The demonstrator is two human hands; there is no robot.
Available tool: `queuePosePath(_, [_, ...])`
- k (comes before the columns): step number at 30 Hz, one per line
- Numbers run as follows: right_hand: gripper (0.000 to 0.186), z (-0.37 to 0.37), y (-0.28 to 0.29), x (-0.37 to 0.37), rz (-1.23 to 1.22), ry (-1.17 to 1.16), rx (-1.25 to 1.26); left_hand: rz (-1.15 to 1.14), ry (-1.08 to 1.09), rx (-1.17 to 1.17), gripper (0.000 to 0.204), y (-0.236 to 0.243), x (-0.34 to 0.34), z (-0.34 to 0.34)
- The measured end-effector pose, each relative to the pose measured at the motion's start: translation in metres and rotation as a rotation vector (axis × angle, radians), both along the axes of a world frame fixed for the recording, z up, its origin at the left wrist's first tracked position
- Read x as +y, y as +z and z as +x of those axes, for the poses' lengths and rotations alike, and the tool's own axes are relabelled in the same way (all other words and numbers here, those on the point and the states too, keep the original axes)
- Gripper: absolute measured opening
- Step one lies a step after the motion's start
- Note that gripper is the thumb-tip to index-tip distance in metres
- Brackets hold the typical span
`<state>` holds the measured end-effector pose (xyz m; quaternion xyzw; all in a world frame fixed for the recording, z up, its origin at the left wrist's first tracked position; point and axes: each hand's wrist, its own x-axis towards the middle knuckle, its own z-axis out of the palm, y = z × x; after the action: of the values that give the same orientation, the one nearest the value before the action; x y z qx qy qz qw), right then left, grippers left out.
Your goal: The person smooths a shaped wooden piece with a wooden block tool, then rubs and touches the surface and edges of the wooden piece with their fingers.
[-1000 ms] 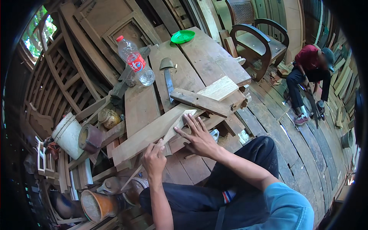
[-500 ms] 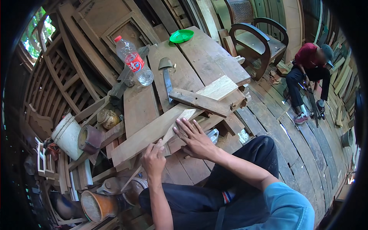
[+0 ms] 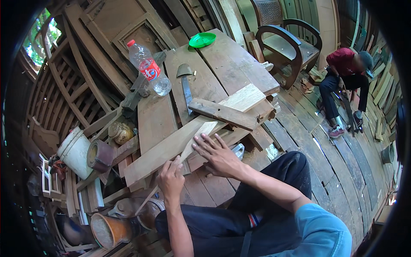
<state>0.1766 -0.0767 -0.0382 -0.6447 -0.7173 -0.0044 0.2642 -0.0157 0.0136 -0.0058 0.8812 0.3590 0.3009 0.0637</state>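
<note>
My left hand is closed on the near end of a thin, pale wood strip, its fingers pinched together. My right hand lies with fingers stretched and apart beside the strip, its fingertips touching the strip's edge. Under the strip lies a long, light board, sloping up from lower left to upper right. A darker wood bar crosses the board near the strip's pointed far end. Just beyond the bar rests a tool with a flat metal shank and a broad, rounded head.
On the plank table stand a clear bottle with a red cap and a green dish. A white bucket and an orange container are at left. A wooden armchair and a seated person are at right.
My right hand has shifted very slightly left along the strip. My left hand keeps its hold. The seated person's arms have moved a little.
</note>
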Motion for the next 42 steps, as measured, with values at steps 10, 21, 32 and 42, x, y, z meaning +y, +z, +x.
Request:
queuePosePath(10, [0.075,0.022,0.0,0.002,0.032,-0.088,-0.04,0.039,-0.017,0.004,0.024,-0.003,0.001,0.002])
queuePosePath(21, [0.082,0.032,0.001,0.002,0.003,-0.295,-0.005,0.007,-0.036,-0.039,0.025,0.001,-0.001,0.004])
queuePosePath(32, [0.077,0.008,-0.003,0.002,0.037,-0.146,0.023,-0.009,-0.044,-0.049,0.025,-0.003,0.0,0.003])
queuePosePath(42, [0.077,0.015,-0.005,0.004,0.043,-0.296,0.096,-0.02,-0.029,-0.043,0.023,0.0,-0.002,0.005])
